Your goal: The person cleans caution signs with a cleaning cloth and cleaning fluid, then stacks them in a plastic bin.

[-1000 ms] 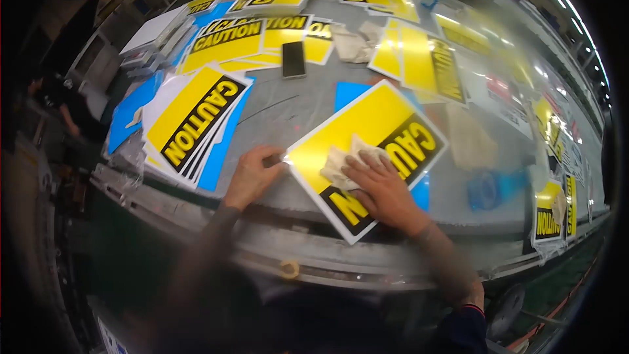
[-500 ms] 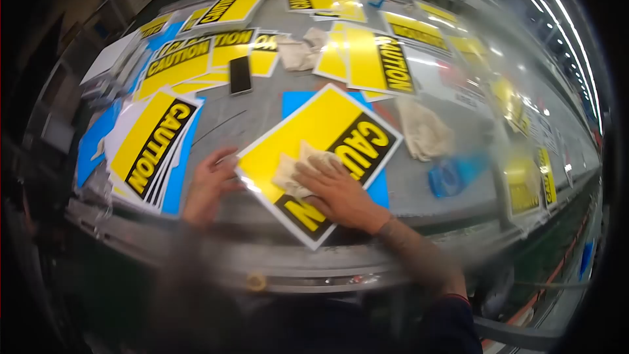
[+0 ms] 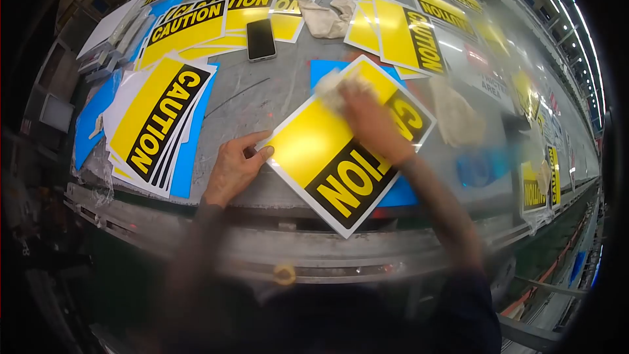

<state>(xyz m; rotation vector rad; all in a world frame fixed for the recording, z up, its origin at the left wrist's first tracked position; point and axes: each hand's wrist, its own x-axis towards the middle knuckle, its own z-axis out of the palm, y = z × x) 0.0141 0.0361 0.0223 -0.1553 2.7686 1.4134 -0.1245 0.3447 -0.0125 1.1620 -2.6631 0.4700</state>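
Note:
A yellow and black caution sign (image 3: 308, 134) lies turned at an angle in front of me, partly over a blue sheet (image 3: 398, 195). At its left corner, my left hand (image 3: 237, 165) grips the edge between thumb and forefinger. My right hand (image 3: 375, 121), smeared by motion, presses a whitish cloth (image 3: 334, 90) onto the sign's upper yellow part. The right hand and forearm hide some of the lettering. Left of my left hand is a fanned stack of caution signs (image 3: 147, 115).
A phone (image 3: 261, 40) lies beyond the sign, near a crumpled cloth (image 3: 324, 18). More caution signs (image 3: 400, 36) spread across the far side of the metal table (image 3: 226, 101). Another cloth (image 3: 457, 115) and a blurred blue object (image 3: 481, 167) lie to the right. A tape roll (image 3: 284, 275) sits at the near edge.
My right hand has slid the cloth up and away across the sign. My left hand has closed on the sign's left corner, where it was beside it before. The view has shifted.

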